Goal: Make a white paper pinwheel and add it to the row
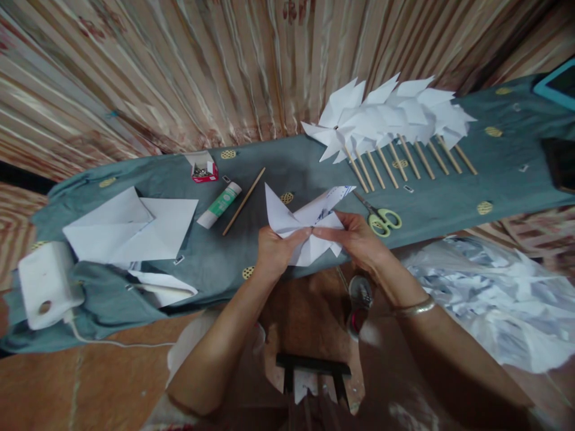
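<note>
"So, biggest first?"

"Cloth-covered bench [287,170]. Next, row of white pinwheels [390,117], back right."

"And in your hands?"

"One white paper pinwheel [303,214], above the bench's near edge. My left hand [275,251] and right hand [362,239] both grip it, pinching near its centre."

"Smaller stuff?"

"Wooden stick [244,202], left of it. Scissors [383,221] just beside my right hand. Glue stick [220,205] near the wooden stick. Last, small red box [205,173], behind the glue stick."

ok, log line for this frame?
left hand: holding folded white paper pinwheel | right hand: holding same pinwheel | nearby: green-handled metal scissors, thin wooden stick
</note>
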`<action>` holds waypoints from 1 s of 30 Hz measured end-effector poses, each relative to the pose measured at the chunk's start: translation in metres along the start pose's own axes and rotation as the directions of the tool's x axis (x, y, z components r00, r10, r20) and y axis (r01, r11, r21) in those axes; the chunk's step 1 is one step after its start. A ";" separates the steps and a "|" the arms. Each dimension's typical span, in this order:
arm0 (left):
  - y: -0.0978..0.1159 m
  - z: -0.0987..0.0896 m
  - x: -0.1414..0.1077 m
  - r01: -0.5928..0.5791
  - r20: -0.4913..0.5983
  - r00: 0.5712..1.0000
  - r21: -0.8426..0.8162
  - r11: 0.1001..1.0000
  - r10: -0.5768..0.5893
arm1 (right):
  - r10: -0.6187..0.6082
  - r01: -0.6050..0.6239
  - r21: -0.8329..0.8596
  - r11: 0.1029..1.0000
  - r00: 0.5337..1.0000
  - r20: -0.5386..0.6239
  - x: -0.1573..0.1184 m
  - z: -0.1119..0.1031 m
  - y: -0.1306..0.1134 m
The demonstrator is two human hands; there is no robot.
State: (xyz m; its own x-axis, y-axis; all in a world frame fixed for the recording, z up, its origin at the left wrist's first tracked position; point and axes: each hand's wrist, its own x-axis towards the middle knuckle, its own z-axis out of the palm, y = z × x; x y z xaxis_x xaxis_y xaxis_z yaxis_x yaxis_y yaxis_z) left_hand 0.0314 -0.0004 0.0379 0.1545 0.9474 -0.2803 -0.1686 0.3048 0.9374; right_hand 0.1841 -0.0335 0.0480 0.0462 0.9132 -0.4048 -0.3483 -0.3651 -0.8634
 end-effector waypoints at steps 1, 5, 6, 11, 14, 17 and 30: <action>0.001 0.000 0.000 0.015 0.005 1.000 -0.008 1.000 -0.015 | 0.006 -0.006 -0.002 1.000 1.000 0.005 0.000 -0.001 0.000; 0.004 0.002 -0.002 0.077 0.023 0.997 -0.047 0.996 -0.076 | 0.038 -0.038 -0.014 0.999 0.999 0.023 -0.001 -0.003 0.001; 0.004 0.002 -0.002 0.085 0.025 0.996 -0.051 0.995 -0.084 | 0.046 -0.046 -0.014 0.999 0.999 0.024 -0.001 -0.003 0.001; 0.006 0.002 -0.003 0.101 0.018 0.995 -0.065 0.993 -0.100 | 0.072 -0.071 -0.030 0.997 0.997 0.016 -0.001 -0.004 0.000; 0.006 0.002 -0.004 0.116 0.030 0.993 -0.050 0.992 -0.115 | 0.076 -0.074 -0.088 0.993 0.997 0.016 0.000 -0.006 -0.003; 0.006 0.001 -0.005 0.112 0.054 0.992 -0.028 0.993 -0.110 | 0.056 -0.050 -0.126 0.991 0.997 0.052 0.001 -0.009 -0.005; 0.007 -0.008 -0.007 0.102 0.122 0.987 0.022 0.994 -0.104 | 0.042 -0.021 -0.150 0.988 0.990 0.137 -0.002 -0.007 0.000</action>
State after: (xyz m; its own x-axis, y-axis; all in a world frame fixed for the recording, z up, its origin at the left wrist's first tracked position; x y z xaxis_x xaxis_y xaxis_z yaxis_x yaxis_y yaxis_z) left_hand 0.0213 -0.0038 0.0443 0.2890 0.8913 -0.3492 -0.1302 0.3980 0.9081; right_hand 0.1906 -0.0362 0.0466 -0.0971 0.9132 -0.3957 -0.2049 -0.4074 -0.8900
